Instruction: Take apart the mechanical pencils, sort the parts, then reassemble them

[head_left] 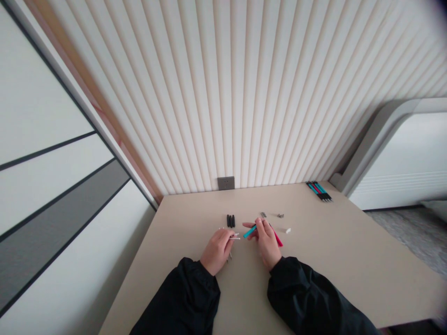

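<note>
Closed fingers of my left hand [217, 249] grip thin white rods [236, 238] that look like pen refills, tips pointing right. My right hand [267, 242] pinches a blue pen barrel [249, 232], its free end tilted down toward the left hand. A small gap separates the barrel from the rods. Beside the right hand, a red pen barrel [278, 238] shows, partly hidden by the fingers. Three black grips [231, 221] lie side by side just beyond my left hand. Thin pointed pieces [229, 257] show below the left hand, partly covered.
Small metal clips [263, 215] and more small metal pieces [281, 215] lie beyond my right hand, with small white parts [288, 231] to its right. Several assembled pens [319, 191] rest at the table's [335, 242] far right corner. A ribbed wall with a socket [226, 183] borders the back.
</note>
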### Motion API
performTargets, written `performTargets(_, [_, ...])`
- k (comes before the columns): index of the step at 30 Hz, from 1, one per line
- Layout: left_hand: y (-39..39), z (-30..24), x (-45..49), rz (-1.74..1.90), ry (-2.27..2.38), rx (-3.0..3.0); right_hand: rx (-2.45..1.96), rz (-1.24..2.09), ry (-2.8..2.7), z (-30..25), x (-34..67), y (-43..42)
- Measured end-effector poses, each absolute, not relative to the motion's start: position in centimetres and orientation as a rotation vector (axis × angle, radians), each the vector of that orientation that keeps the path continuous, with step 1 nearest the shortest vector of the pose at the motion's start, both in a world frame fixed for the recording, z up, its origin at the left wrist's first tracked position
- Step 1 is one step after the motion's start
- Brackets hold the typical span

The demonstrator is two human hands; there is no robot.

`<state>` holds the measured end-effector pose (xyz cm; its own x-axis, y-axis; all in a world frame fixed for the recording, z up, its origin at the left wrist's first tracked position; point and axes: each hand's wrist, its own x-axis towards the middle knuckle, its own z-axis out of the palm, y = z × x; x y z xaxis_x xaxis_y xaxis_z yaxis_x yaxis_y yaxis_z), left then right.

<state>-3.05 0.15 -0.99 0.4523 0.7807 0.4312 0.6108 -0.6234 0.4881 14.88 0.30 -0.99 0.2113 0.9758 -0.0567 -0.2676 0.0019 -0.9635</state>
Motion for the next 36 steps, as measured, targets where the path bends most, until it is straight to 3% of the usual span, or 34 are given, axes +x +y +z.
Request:
performTargets(24, [0.1,-1.1,-3.0,1.011,1.225,2.432,-0.877,1.479,-0.761,-1.4,14.3,0.1])
performTargets(36, [0.0,-1.1,-3.4,1.147,1.212,2.362,-1.001,1.494,-1.498,-1.2,16.1,0.0])
